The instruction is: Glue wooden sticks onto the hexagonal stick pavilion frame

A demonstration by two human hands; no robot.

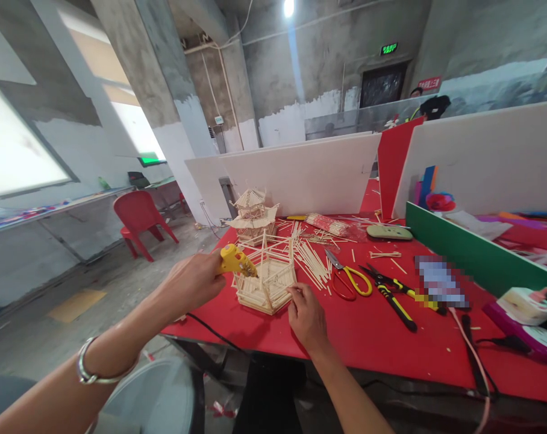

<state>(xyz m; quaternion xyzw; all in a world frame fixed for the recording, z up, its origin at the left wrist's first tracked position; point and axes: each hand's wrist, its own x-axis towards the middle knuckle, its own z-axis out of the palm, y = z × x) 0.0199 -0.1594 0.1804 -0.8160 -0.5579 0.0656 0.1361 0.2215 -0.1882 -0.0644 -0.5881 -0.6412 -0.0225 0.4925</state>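
Observation:
A yellow glue gun is gripped in my left hand, its nozzle pointing down over a hexagonal frame of thin wooden sticks. My right hand is closed in a pinch at the frame's right edge, thumb and forefinger on the sticks there. Upright and slanting sticks rise from the frame's base. Just behind it stands a tiered pagoda model made of the same sticks. Loose sticks lie spread to the right of the frame.
Scissors with red and yellow handles and black-yellow pliers lie right on the red table. Behind are bundled sticks and a pale green case. A purple power strip sits far right. White panels stand behind.

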